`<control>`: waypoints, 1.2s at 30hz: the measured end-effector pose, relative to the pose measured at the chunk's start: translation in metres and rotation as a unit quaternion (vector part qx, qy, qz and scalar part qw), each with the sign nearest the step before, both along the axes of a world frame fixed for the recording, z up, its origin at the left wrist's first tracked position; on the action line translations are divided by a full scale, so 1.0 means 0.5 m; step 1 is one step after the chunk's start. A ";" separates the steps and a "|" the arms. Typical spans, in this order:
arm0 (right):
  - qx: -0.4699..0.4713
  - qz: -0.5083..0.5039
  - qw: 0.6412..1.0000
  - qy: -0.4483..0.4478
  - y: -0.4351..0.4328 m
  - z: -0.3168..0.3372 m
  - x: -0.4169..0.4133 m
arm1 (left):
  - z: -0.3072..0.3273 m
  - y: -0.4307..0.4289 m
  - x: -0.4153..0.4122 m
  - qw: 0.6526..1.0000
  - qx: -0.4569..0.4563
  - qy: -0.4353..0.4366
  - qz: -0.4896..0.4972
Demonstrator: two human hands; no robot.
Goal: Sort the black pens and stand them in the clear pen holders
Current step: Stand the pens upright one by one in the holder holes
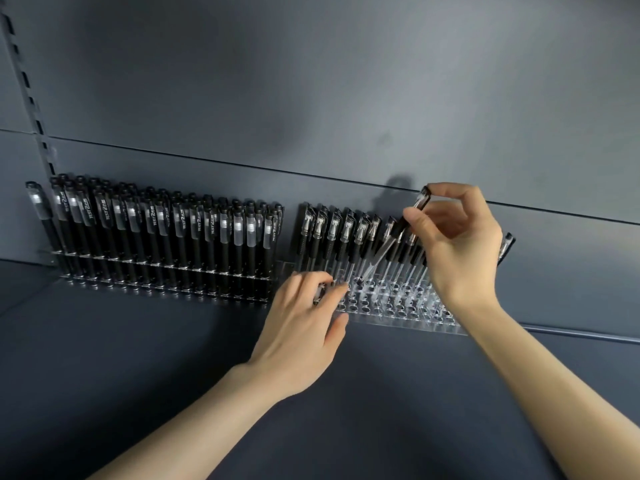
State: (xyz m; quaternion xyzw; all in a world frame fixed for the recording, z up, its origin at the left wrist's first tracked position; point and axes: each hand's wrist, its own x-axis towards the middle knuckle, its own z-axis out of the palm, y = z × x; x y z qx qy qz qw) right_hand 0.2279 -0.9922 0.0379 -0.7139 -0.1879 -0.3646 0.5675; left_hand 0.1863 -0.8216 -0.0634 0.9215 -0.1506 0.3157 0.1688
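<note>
My right hand (pixel 457 247) pinches a black pen (pixel 391 240) near its cap, tilted, with the tip down at a hole in the right clear pen holder (pixel 391 318). That holder has several clear-capped black pens (pixel 332 233) standing in its back rows and open holes in front. My left hand (pixel 304 327) rests at the holder's left front corner, fingers curled round a pen (pixel 320 294) that is mostly hidden. The left clear pen holder (pixel 166 289) is packed with several black pens (pixel 166 226).
Both holders stand on a dark blue shelf (pixel 156 358) against a dark back panel (pixel 311 98). A slotted upright (pixel 26 81) runs up the far left. One pen (pixel 506 247) leans at the right end behind my right hand.
</note>
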 end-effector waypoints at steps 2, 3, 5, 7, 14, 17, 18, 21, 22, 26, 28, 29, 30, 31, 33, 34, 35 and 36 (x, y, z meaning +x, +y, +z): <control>-0.006 -0.007 1.000 -0.007 0.005 -0.004 0.008 | -0.005 0.000 0.003 0.999 0.033 0.012 0.007; -0.007 -0.010 1.000 -0.007 0.008 -0.007 0.013 | -0.006 0.001 0.005 0.999 0.045 0.015 0.010; -0.019 -0.014 1.000 -0.008 0.012 -0.010 0.020 | -0.004 0.003 0.006 0.998 0.060 0.018 0.013; -0.041 -0.014 0.999 -0.007 0.015 -0.017 0.024 | -0.003 0.003 0.005 0.997 0.068 0.016 0.015; -0.159 -0.024 0.987 0.002 0.026 -0.045 0.029 | 0.003 0.000 0.003 0.997 0.076 0.027 0.018; -0.210 -0.035 0.977 0.026 0.027 -0.044 0.031 | 0.003 -0.001 0.001 0.996 0.077 0.034 0.016; -0.222 -0.038 0.974 0.028 0.027 -0.046 0.029 | 0.004 -0.001 0.000 0.996 0.078 0.037 0.018; -0.227 -0.046 0.973 0.019 0.027 -0.051 0.024 | 0.007 -0.001 -0.002 0.996 0.076 0.049 0.023; -0.228 -0.049 0.972 0.013 0.026 -0.051 0.023 | 0.009 -0.002 -0.002 0.996 0.073 0.055 0.023; -0.233 -0.067 0.970 -0.006 0.019 -0.050 0.021 | 0.024 -0.008 -0.010 0.997 0.044 0.068 0.019; -0.227 -0.069 0.971 0.003 0.009 -0.053 0.013 | 0.032 -0.014 -0.017 0.997 0.031 0.066 0.014; -0.226 -0.068 0.972 0.010 0.001 -0.055 0.007 | 0.036 -0.019 -0.022 0.998 0.024 0.061 0.010; -0.227 -0.068 0.971 0.016 -0.010 -0.058 0.000 | 0.041 -0.028 -0.030 0.998 0.021 0.066 0.004; -0.230 -0.070 0.970 0.020 -0.024 -0.061 -0.008 | 0.048 -0.040 -0.039 0.996 0.024 0.083 -0.002; -0.233 -0.074 0.969 0.034 -0.061 -0.071 -0.029 | 0.057 -0.071 -0.059 0.992 0.029 0.122 -0.022; -0.235 -0.073 0.968 0.049 -0.083 -0.077 -0.040 | 0.060 -0.090 -0.070 0.990 0.028 0.134 -0.031; -0.240 -0.069 0.966 0.065 -0.108 -0.083 -0.052 | 0.064 -0.114 -0.082 0.987 0.029 0.152 -0.036; -0.247 -0.063 0.964 0.079 -0.136 -0.089 -0.063 | 0.065 -0.139 -0.093 0.984 0.031 0.169 -0.041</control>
